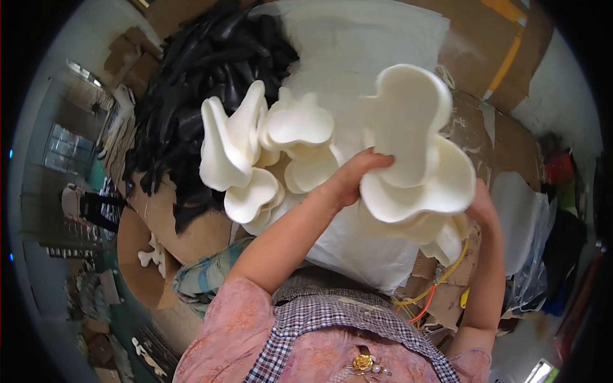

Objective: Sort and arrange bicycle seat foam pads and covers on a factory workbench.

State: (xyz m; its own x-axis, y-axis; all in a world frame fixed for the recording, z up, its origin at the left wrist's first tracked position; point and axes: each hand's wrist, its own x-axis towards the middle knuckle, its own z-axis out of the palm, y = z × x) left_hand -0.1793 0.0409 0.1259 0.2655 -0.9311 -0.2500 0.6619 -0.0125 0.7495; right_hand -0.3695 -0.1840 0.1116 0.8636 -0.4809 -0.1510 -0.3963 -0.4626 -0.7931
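Observation:
A stack of white moulded foam pads [415, 185], lobed and curved like saddle padding, is held up between my two hands over the right part of the table. My left hand [359, 173] grips its left side, the thumb lying over the edge of a pad. Around the right side goes my right hand [483, 203], with most of its fingers hidden behind the pads. Left of the stack, more white foam pads [300, 127] lie in a loose heap, some standing on edge, near my left forearm.
A large pile of black, glossy, limp pieces [211, 83] covers the table's far left. White sheeting [357, 38] lies under the pads. A cardboard box [137, 255] stands at lower left. Yellow and orange cords [429, 300] hang near my right arm, with clear plastic [533, 255] beyond.

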